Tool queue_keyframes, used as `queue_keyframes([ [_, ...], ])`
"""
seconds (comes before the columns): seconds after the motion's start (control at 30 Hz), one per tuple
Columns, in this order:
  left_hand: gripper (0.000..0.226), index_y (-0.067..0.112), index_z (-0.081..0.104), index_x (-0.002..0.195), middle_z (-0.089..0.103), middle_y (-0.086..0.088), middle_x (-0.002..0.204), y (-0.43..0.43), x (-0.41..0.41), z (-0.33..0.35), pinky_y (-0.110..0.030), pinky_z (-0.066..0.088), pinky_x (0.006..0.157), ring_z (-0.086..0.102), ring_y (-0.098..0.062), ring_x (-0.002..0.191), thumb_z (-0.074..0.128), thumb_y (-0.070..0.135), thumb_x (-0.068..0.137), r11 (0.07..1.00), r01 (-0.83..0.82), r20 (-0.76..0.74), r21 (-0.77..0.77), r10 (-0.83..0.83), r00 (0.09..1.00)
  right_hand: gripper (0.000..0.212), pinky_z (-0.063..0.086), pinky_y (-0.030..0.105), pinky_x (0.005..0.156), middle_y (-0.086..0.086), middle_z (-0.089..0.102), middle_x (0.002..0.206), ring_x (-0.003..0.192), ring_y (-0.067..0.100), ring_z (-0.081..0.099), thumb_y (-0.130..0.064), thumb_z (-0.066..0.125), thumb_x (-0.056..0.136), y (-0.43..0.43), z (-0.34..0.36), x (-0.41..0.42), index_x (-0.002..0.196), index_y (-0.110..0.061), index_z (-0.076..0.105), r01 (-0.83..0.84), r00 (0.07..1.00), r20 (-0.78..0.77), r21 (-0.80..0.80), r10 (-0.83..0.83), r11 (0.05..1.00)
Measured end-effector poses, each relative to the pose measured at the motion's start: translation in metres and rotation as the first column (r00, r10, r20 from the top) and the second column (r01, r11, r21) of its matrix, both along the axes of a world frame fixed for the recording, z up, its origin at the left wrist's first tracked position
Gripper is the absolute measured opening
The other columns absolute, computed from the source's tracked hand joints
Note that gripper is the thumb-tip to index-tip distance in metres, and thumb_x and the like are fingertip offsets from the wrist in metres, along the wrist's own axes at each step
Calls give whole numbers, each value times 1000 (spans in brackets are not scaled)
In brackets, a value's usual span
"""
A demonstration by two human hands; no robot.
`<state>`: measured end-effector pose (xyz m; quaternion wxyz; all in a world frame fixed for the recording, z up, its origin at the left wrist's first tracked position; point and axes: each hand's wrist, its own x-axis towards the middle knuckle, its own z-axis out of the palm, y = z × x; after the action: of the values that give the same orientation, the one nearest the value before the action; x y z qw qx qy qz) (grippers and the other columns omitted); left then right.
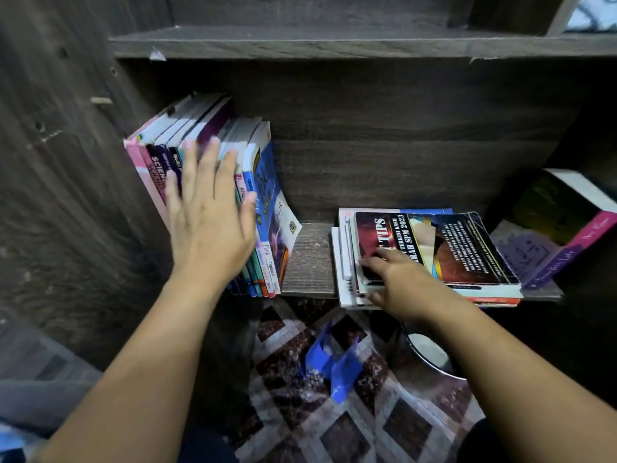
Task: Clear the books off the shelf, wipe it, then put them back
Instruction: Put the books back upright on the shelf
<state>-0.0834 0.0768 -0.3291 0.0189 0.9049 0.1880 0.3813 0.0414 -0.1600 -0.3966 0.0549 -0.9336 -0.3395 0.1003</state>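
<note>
- The books are all on the shelf (309, 262): a leaning row (213, 182) at middle left of the frame, a flat stack (434, 255) at middle right.
- My right hand (405, 284) is the only real grip: fingers curled over the near left corner of the stack's top book (467, 248), thumb under the stack's edge. How many books it takes in, I cannot tell.
- My left hand (208, 225) lies flat and wide on the row's spines, holding nothing.
- Risk: pulling by one corner, the glossy top cover could slide off the rest, or the stack fan out and drop onto the patterned floor (334, 412).
- Risk: the row leans left; its rightmost blue book (270, 202) already bows outward and may slump if I lift my palm.
- A fall could strike the metal bowl (430, 355) below the stack.
</note>
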Motion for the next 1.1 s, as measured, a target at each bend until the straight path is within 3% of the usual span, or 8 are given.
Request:
queue_keyframes([
  [0.1, 55, 11, 38, 143, 36, -6, 151, -3, 1, 0, -54, 16, 115, -1, -24, 149, 53, 28, 94, 999, -32, -53, -34, 30, 998, 90, 9, 49, 119, 3, -4, 163, 149, 27, -1, -53, 63, 86, -18, -4, 15, 154, -35, 7, 97, 991, -74, -130, -107, 987],
  [0.2, 56, 14, 38, 143, 36, -2, 151, -8, 1, 5, -54, 30, 106, -4, -19, 149, 59, 22, 92, 993, -50, -53, -110, 45, 998, 98, 7, 49, 118, 3, -8, 163, 149, 28, -3, -60, 63, 82, -23, -5, 25, 154, -34, 3, 106, 988, -100, -127, -119, 986],
  [0.47, 65, 15, 35, 144, 32, -1, 153, -12, 4, 12, -57, 31, 106, -8, -20, 149, 64, 14, 86, 986, -110, -130, -123, 94, 987, 80, 33, 37, 108, 11, 23, 156, 142, 29, 28, -51, 56, 91, -15, -14, 13, 154, -27, 13, 74, 996, 61, -185, -64, 980],
  [0.63, 63, 9, 36, 143, 36, -8, 151, -10, 2, 10, -59, 38, 95, 0, -30, 149, 63, 10, 86, 994, -92, -132, -51, 85, 988, 72, 42, 36, 98, 1, 49, 142, 128, 25, 47, -72, 49, 81, -26, -3, 24, 143, -37, 39, 48, 994, 107, -102, -37, 994],
  [0.73, 65, 8, 38, 143, 38, -9, 150, -7, -1, 8, -59, 40, 92, 3, -31, 148, 66, 9, 84, 998, -68, -136, -15, 66, 989, 85, 32, 38, 111, 6, 33, 155, 137, 30, 35, -71, 56, 76, -31, -7, 32, 148, -36, 32, 9, 998, 61, -72, -4, 997],
  [0.87, 68, 9, 36, 144, 36, -7, 151, -5, -3, 7, -59, 40, 94, 1, -28, 149, 66, 10, 83, 998, -66, -152, -16, 63, 986, 88, 37, 35, 106, 9, 32, 155, 136, 27, 41, -73, 56, 76, -27, -9, 37, 149, -31, 31, 52, 994, 98, -89, -43, 995],
  [1.03, 68, 9, 34, 146, 34, -6, 153, -5, -3, 7, -58, 42, 93, -2, -26, 149, 65, 12, 86, 998, -62, -169, -23, 57, 984, 39, 46, 36, 80, 9, 63, 119, 107, 31, 60, -36, 40, 101, -14, -1, 32, 136, -20, 43, 37, 959, 282, -80, -13, 996],
  [1.1, 68, 9, 34, 146, 34, -7, 153, -4, -3, 8, -58, 42, 92, -2, -27, 149, 66, 13, 86, 998, -63, -175, -17, 59, 983, 41, 45, 35, 74, 8, 64, 115, 105, 31, 61, -14, 38, 98, -7, 3, 30, 139, -22, 39, 56, 947, 321, -71, -30, 996],
])
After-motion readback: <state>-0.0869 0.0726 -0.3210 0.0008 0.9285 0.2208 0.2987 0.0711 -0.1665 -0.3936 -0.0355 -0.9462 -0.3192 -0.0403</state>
